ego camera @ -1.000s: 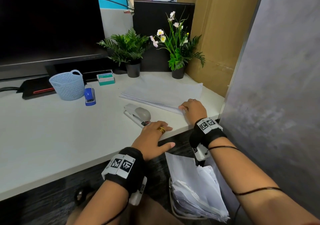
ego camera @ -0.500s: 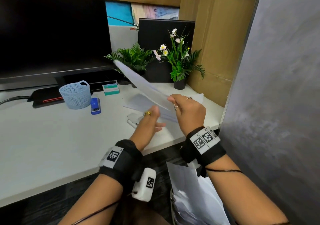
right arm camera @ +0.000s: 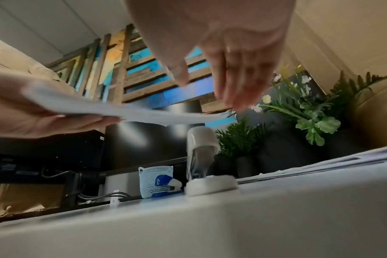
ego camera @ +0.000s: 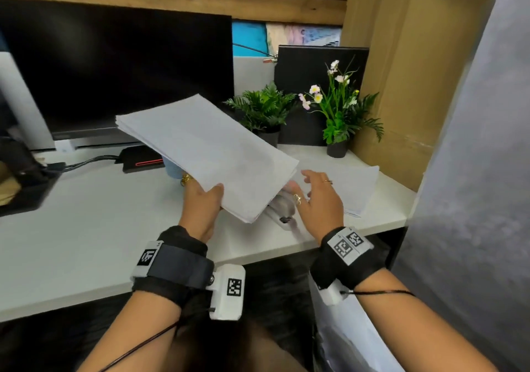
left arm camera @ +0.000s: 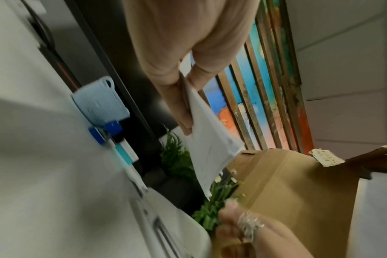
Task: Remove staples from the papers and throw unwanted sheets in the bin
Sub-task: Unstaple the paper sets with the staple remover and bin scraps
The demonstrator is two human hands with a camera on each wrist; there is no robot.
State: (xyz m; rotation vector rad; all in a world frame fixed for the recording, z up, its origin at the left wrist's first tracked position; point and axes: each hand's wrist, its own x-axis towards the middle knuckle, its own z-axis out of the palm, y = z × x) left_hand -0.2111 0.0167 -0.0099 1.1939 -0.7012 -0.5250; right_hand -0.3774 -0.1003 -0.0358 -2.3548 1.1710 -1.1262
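The left hand (ego camera: 204,199) pinches the paper bundle (ego camera: 206,153) at one edge while the right hand (ego camera: 318,199) hovers spread, so the loosely held sheets may slide out.

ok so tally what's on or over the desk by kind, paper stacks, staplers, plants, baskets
paper stacks: 2, the held stack in the left hand and the desk stack
staplers: 2, the white stapler and the blue stapler
potted plants: 2, the fern and the flowering plant
baskets: 1, the blue basket
total: 7
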